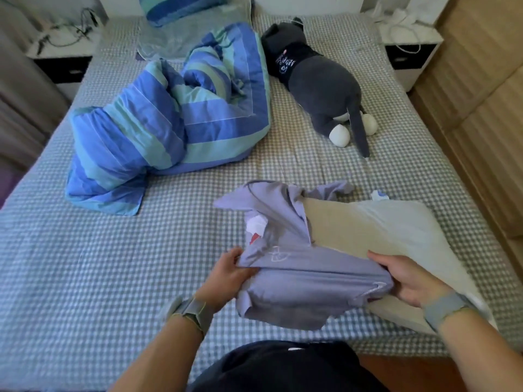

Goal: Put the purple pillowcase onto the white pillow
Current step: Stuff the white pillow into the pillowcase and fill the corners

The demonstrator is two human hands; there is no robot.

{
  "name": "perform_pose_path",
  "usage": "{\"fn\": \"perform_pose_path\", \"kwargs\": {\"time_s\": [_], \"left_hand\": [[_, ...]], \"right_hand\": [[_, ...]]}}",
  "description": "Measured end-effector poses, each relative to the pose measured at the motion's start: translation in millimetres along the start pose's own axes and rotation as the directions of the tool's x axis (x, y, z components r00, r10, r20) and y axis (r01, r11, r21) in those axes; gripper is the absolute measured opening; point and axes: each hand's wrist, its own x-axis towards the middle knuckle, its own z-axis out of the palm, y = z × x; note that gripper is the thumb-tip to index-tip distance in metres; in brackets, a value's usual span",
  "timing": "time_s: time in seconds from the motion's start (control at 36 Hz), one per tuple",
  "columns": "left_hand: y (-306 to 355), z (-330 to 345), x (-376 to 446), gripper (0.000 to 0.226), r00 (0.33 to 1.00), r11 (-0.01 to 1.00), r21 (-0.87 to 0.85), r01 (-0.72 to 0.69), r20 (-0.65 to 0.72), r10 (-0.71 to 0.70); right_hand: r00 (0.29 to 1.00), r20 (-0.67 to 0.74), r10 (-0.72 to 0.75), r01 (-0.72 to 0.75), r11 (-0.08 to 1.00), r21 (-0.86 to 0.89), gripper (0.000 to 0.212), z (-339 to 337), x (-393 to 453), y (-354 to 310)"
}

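The purple pillowcase point(297, 275) lies bunched over the left end of the white pillow point(376, 230) on the checked bed near its front edge. The pillow's left end is inside the case; its right part sticks out bare. My left hand point(229, 274) pinches the case's left edge. My right hand point(407, 281) grips the case's open hem where it meets the pillow, fingers curled over the fabric. A white and red label shows on the case's upper left.
A rumpled blue and teal striped duvet point(169, 120) lies at the middle left of the bed point(85, 264). A grey plush cat point(319, 80) rests at the back right. Nightstands flank the head of the bed; a wooden wardrobe point(481, 94) stands on the right.
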Motion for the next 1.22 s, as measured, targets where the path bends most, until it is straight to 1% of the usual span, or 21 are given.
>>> {"fn": "perform_pose_path", "kwargs": {"time_s": [0.06, 0.14, 0.19, 0.28, 0.31, 0.36, 0.44, 0.53, 0.58, 0.69, 0.75, 0.81, 0.86, 0.89, 0.92, 0.97, 1.0, 1.03, 1.08, 1.14, 1.22], "left_hand": [[4, -14, 11, 0.02, 0.998, 0.999, 0.049, 0.004, -0.065, -0.001], [3, -35, 37, 0.019, 0.978, 0.996, 0.055, 0.069, -0.201, -0.056], [0, -42, 53, 0.017, 0.954, 0.991, 0.003, 0.131, -0.274, -0.125], [-2, -42, 67, 0.018, 0.911, 0.97, -0.1, 0.223, -0.333, -0.244], [0, -41, 68, 0.019, 0.901, 0.967, -0.072, 0.245, -0.353, -0.254], [0, -40, 73, 0.021, 0.901, 0.962, 0.086, 0.259, -0.381, -0.208], [-4, -50, 75, 0.016, 0.917, 0.905, 0.354, 0.236, -0.389, -0.087], [-24, -62, 70, 0.018, 0.916, 0.858, 0.432, 0.277, -0.387, -0.101], [-40, -60, 60, 0.019, 0.904, 0.831, 0.452, 0.324, -0.406, -0.132], [-72, -49, 48, 0.014, 0.899, 0.803, 0.49, 0.34, -0.42, -0.124], [-83, -54, 46, 0.006, 0.915, 0.8, 0.505, 0.325, -0.382, -0.13], [-93, -60, 43, 0.002, 0.922, 0.772, 0.536, 0.343, -0.35, -0.167], [-113, -68, 40, 0.009, 0.899, 0.702, 0.573, 0.422, -0.364, -0.244], [-116, -63, 37, 0.012, 0.897, 0.664, 0.608, 0.434, -0.359, -0.258], [-118, -56, 35, 0.013, 0.893, 0.634, 0.631, 0.448, -0.349, -0.285], [-120, -42, 34, 0.012, 0.873, 0.62, 0.615, 0.487, -0.34, -0.35], [-116, -36, 37, 0.014, 0.867, 0.595, 0.632, 0.497, -0.324, -0.38], [-121, -41, 44, 0.017, 0.833, 0.576, 0.604, 0.551, -0.361, -0.419], [-109, -36, 52, 0.015, 0.832, 0.603, 0.577, 0.551, -0.323, -0.452], [-98, -41, 64, 0.01, 0.825, 0.715, 0.412, 0.565, -0.314, -0.47], [-89, -44, 98, 0.03, 0.811, 0.833, 0.129, 0.538, -0.347, -0.47]], "right_hand": [[0.998, 0.054, -0.026, 0.033, 0.991, -0.127, 0.054, 16, -6, 18], [0.979, 0.197, 0.048, -0.005, 0.978, -0.211, 0.051, 71, -10, 64], [0.963, 0.268, 0.016, 0.082, 0.932, -0.352, 0.054, 106, -8, 87], [0.919, 0.388, -0.063, 0.309, 0.727, -0.613, 0.052, 129, -2, 93], [0.913, 0.394, -0.103, 0.364, 0.64, -0.676, 0.049, 130, 1, 94], [0.93, 0.331, -0.159, 0.359, 0.591, -0.723, 0.035, 122, 3, 97], [0.949, 0.158, -0.273, 0.3, 0.63, -0.717, 0.029, 89, 5, 88], [0.943, 0.024, -0.332, 0.256, 0.676, -0.691, 0.022, 36, 17, 58], [0.943, -0.02, -0.333, 0.219, 0.662, -0.717, 0.023, 23, 24, 36], [0.919, -0.104, -0.38, 0.249, 0.765, -0.594, 0.022, 69, 32, 27], [0.937, -0.02, -0.35, 0.287, 0.8, -0.528, 0.016, 106, 31, 33], [0.95, 0.199, -0.241, 0.312, 0.754, -0.578, 0.012, 139, 27, 42], [0.946, 0.278, -0.168, 0.321, 0.628, -0.709, 0.034, 151, 47, 51], [0.962, 0.175, -0.211, 0.268, 0.591, -0.76, 0.04, 142, 56, 50], [0.964, 0.022, -0.265, 0.184, 0.606, -0.774, 0.041, 129, 65, 50], [0.945, -0.169, -0.278, 0.053, 0.645, -0.762, 0.037, 113, 92, 44], [0.954, -0.175, -0.243, 0.018, 0.631, -0.775, 0.033, 109, 93, 41], [0.975, -0.112, -0.193, 0.02, 0.575, -0.818, 0.029, 122, 115, 35], [0.986, -0.078, -0.146, 0.023, 0.587, -0.809, 0.024, 129, 120, 32], [0.991, -0.026, -0.13, 0.069, 0.668, -0.741, 0.025, 144, 142, 22], [0.996, -0.028, -0.083, 0.058, 0.866, -0.496, 0.023, 164, 187, -14]]}}
